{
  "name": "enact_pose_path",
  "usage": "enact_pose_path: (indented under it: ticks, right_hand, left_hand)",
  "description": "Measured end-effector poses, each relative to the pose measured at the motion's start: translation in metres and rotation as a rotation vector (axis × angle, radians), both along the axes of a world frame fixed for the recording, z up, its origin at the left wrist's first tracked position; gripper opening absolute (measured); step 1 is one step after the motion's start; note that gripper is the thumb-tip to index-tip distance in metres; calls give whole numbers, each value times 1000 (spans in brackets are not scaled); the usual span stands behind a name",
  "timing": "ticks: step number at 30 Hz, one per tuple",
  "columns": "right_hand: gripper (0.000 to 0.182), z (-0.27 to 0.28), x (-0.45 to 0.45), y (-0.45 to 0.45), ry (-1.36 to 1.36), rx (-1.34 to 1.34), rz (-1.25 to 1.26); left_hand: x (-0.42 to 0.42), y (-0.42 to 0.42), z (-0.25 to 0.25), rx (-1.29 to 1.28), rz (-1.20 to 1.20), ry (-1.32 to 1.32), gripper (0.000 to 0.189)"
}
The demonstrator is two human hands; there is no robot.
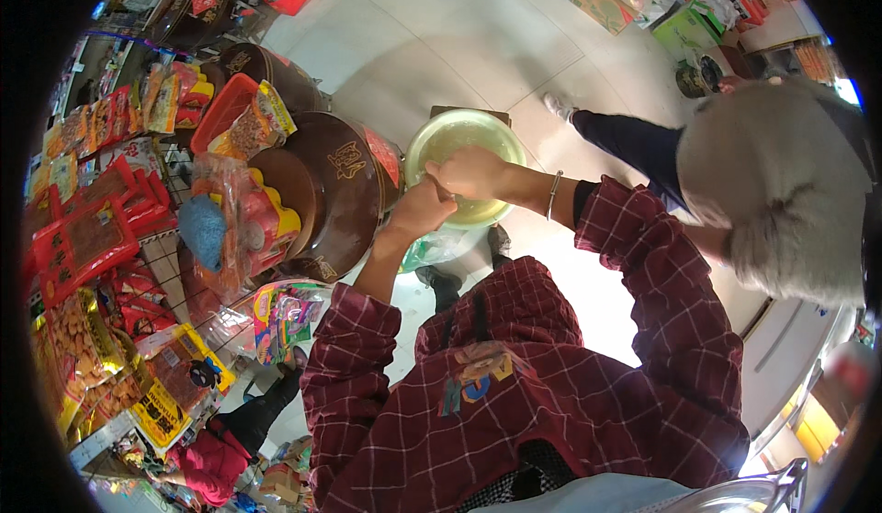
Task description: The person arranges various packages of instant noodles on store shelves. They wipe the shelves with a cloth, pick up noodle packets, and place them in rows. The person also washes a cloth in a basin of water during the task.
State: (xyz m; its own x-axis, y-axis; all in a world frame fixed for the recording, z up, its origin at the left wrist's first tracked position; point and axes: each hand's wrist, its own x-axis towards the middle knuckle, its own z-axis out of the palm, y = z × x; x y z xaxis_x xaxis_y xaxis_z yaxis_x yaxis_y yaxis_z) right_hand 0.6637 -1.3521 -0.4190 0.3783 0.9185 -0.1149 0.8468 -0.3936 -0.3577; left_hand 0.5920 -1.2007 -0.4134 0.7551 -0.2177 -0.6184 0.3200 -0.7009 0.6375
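Observation:
My left hand (422, 208) and my right hand (472, 172) meet over a pale green plastic basin (515, 144). The fingers of both are curled in and the hands touch. Whatever may be between them is hidden, so I cannot tell if they hold anything. Liquid that looks like water (448, 131) lies in the basin, below my hands. Under the far rim shows the edge of a brown stand (507, 117). A large brown glazed jar (337, 199) with a red paper label (382, 158) stands just left of the basin, close to my left hand.
Packaged snacks (86, 237) fill a wire rack at the left. An orange basket (224, 110) and a blue cloth-like item (202, 230) rest near the jars. At right, a person (772, 189) bends close by. Another person (213, 461) is lower left. Boxes (603, 4) sit upper right.

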Motion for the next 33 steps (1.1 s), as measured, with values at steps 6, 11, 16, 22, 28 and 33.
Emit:
enact_pose_path:
  ticks: [6, 11, 16, 22, 28, 33]
  right_hand:
    - [21, 10, 13, 9, 440, -280, 52]
    - [23, 54, 21, -4, 726, -635, 52]
    - [25, 70, 18, -29, 477, -466, 51]
    - [28, 109, -7, -37, 86, 377, 81]
    - [15, 163, -13, -31, -442, 835, 493]
    - [16, 186, -16, -35, -612, 871, 683]
  left_hand:
    - [-15, -29, 13, 609, -84, -349, 46]
    - [-33, -35, 1, 698, -199, -697, 42]
    - [-41, -46, 76, 273, -115, -593, 52]
    - [-70, -15, 39, -1133, 982, -17, 51]
    - [-76, -74, 121, -1681, 406, 625, 96]
    - [-90, -70, 118, -2215, 181, 648, 106]
